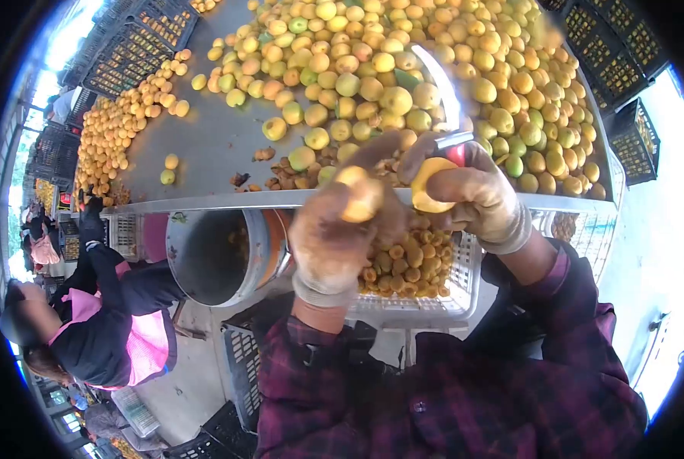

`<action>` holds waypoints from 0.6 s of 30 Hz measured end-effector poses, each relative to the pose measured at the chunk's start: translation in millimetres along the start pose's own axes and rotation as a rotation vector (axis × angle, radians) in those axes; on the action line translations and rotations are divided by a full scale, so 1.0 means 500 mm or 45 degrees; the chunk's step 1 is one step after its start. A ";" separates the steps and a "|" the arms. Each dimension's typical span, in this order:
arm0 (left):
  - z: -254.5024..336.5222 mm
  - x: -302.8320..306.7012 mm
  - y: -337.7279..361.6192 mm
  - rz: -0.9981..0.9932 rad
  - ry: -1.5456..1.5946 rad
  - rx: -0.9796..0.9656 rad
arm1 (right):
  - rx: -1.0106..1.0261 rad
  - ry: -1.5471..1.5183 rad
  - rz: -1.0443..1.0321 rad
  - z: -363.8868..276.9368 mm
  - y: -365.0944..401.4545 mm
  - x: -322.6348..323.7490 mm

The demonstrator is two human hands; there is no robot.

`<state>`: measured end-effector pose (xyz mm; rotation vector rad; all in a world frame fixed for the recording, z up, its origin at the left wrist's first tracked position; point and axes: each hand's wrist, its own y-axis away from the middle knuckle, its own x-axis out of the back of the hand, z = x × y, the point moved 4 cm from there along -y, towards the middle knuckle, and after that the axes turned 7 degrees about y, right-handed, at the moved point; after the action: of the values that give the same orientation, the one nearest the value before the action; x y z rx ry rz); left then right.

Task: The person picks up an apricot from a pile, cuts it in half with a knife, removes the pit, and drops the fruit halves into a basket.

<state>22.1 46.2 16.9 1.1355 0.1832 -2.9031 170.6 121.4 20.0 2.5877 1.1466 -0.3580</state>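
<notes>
My left hand (334,237), in a stained glove and smeared by motion, is closed around a yellow fruit (361,197) whose pale side faces up. My right hand (468,187), also gloved, pinches another yellow fruit (430,185) and holds a curved blade (443,84) with a red part by the palm. The blade points up over the heap of yellow and green fruits (395,101) on the metal table (227,145). Below my hands, a white basket (464,287) holds cut fruit pieces (403,268).
A grey bucket (208,256) stands left of my left hand, under the table edge. Beyond it a co-worker (120,329) sits at the same table near a second fruit pile (120,126). Black crates (135,53) of fruit stand at the back left and right. Brown scraps lie near the edge.
</notes>
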 end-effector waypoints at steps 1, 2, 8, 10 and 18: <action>-0.007 0.018 -0.012 0.025 0.328 0.118 | 0.172 0.029 -0.138 -0.005 0.006 0.000; 0.001 0.027 -0.008 0.113 0.194 0.119 | 0.166 0.032 -0.139 -0.011 0.010 0.005; 0.008 0.028 -0.008 0.052 0.139 0.165 | 0.075 0.068 -0.277 -0.009 0.001 0.043; -0.006 0.018 -0.011 -0.133 0.257 0.304 | 0.339 0.506 -0.030 -0.062 0.008 0.023; -0.055 0.017 -0.015 0.359 -0.145 0.152 | 0.316 0.936 0.273 -0.010 -0.016 -0.026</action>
<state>33.9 57.2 -8.2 0.9189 -0.1425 -2.7445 156.6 119.6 27.6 3.1329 1.0413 0.5852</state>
